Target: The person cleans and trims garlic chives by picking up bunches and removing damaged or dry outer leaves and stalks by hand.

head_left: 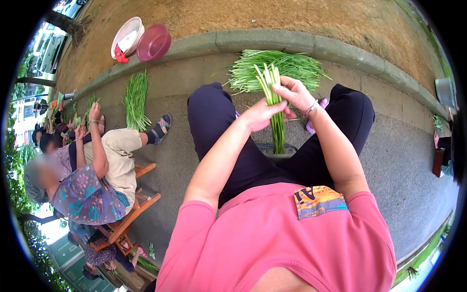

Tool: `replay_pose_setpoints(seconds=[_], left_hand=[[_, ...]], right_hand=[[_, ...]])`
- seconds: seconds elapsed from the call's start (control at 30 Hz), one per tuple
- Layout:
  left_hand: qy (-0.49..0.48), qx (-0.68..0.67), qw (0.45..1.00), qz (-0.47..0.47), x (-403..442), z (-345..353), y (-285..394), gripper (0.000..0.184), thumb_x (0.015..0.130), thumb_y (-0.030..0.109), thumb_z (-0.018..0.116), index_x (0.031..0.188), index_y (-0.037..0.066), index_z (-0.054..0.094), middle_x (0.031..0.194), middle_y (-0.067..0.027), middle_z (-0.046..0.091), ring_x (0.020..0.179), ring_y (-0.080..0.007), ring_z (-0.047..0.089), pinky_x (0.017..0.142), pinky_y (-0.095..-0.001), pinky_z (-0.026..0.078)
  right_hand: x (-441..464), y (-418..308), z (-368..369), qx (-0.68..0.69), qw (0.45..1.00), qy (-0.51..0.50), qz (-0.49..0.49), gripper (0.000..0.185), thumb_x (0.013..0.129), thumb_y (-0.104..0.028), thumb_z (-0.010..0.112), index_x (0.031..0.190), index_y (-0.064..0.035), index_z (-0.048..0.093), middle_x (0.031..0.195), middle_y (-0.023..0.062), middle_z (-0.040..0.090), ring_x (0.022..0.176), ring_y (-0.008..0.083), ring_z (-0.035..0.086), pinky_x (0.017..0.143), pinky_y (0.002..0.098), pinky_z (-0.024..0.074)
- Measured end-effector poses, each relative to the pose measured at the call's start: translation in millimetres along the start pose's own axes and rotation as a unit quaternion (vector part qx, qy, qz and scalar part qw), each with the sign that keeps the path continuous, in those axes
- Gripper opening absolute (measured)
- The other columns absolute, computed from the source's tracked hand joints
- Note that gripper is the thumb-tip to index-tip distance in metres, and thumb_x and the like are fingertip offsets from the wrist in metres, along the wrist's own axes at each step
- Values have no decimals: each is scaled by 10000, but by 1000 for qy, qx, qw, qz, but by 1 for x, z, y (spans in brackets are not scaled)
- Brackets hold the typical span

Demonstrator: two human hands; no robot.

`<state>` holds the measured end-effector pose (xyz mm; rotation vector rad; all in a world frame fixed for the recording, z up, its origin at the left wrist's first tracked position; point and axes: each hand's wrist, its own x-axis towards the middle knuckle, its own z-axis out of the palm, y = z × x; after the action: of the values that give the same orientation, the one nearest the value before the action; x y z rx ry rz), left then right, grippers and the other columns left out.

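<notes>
A bunch of garlic chives (278,134) stands nearly upright between my knees, pale stem ends at the top and green leaves hanging down. My left hand (262,115) is closed round its middle, the thumb lying across the front. My right hand (295,95), with a bracelet at the wrist, is closed at the pale stem ends, thumb and fingers pressed together on the right side. Some of its fingertips are hidden behind the stems. Just beyond my hands, a large loose heap of chives (248,73) lies on the pavement.
A concrete curb (287,41) runs behind the heap. A white basin (120,36) and a maroon basin (153,43) sit beyond it at the upper left. Another chive pile (136,100) lies near a seated person (87,192) on a wooden stool (134,216). A metal bucket (444,92) stands far right.
</notes>
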<state>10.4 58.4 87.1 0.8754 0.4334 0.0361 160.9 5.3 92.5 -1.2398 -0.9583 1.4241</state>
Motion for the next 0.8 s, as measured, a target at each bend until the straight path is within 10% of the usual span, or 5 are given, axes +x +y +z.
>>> replay_pose_setpoints(seconds=[0.07, 0.37, 0.8], left_hand=[[38, -7, 999, 36, -8, -2, 14, 260, 902, 255, 458, 873, 13, 550, 941, -147, 588, 948, -256, 572, 809, -373, 471], [102, -160, 958, 214, -52, -35, 70, 295, 902, 323, 422, 894, 72, 576, 1143, -174, 515, 1109, -330, 467, 899, -573, 385], [155, -301, 896, 288, -55, -41, 48, 277, 900, 320, 427, 910, 66, 537, 1055, -122, 559, 1021, -298, 515, 903, -541, 401]], right_hand=[[9, 13, -7, 12, 994, 57, -93, 403, 850, -321, 561, 1079, 11, 548, 953, 82, 608, 904, 128, 548, 817, 282, 428], [-18, -1, -31, -4, 995, 83, -47, 301, 888, -282, 492, 1036, -34, 577, 916, 24, 611, 815, 81, 537, 703, 230, 436], [-54, 20, -35, 5, 993, 118, 6, 196, 877, -196, 523, 950, -26, 588, 810, 18, 615, 709, 69, 561, 628, 205, 454]])
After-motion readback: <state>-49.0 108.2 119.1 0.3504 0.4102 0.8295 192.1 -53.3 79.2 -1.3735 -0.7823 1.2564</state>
